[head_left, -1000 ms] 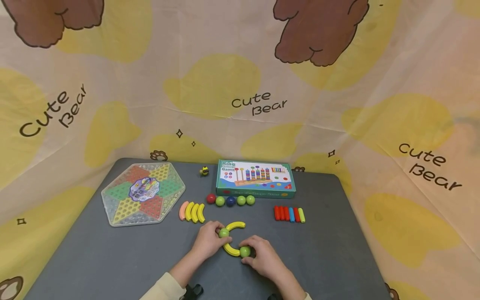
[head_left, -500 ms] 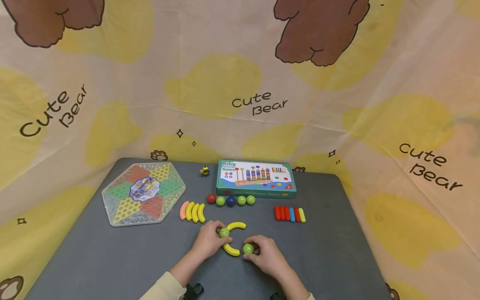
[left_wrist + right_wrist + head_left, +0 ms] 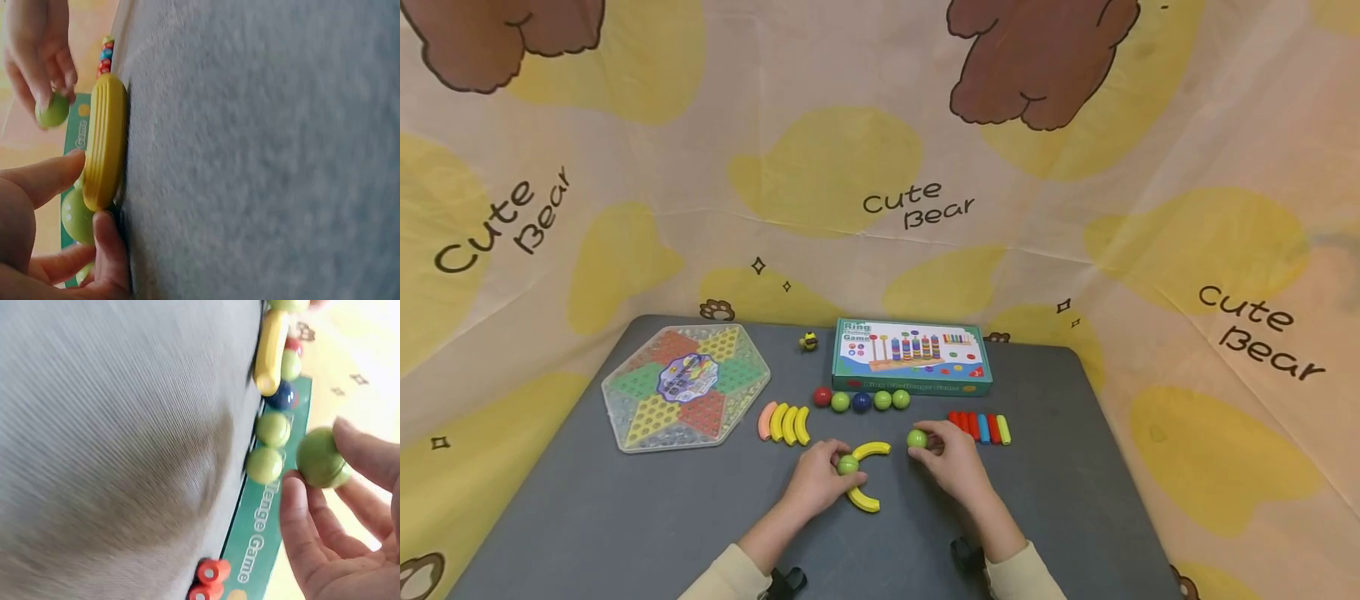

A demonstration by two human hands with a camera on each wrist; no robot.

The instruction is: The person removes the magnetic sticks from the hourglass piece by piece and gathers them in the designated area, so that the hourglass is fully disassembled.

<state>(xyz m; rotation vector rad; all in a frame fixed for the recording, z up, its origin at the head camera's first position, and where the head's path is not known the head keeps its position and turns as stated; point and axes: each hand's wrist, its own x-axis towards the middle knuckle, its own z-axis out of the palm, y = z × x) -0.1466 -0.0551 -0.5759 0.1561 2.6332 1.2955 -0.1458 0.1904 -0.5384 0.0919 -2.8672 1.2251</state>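
Note:
My left hand (image 3: 817, 483) grips a green ball (image 3: 847, 465) low on the table. Two yellow curved sticks meet this ball: the upper curved stick (image 3: 872, 448) arcs off its far side, and the lower curved stick (image 3: 865, 501) bends away from its near side. In the left wrist view, thumb and fingers close round the ball (image 3: 76, 215) beside the ridged yellow stick (image 3: 105, 144). My right hand (image 3: 958, 467) pinches another green ball (image 3: 320, 457) between thumb and fingertips, held up off the table, left of the short coloured sticks.
A row of red, green and blue balls (image 3: 861, 402) lies before the green game box (image 3: 913, 387). Pink and yellow curved pieces (image 3: 788, 425) sit left, short red, blue and yellow-green sticks (image 3: 973, 427) right. A hexagonal checkers board (image 3: 647, 417) and a bee figurine (image 3: 808, 342) stand farther back.
My right hand has drawn its green ball away from the lower yellow stick's end, moving it right and toward the back. My left hand has stayed on its ball.

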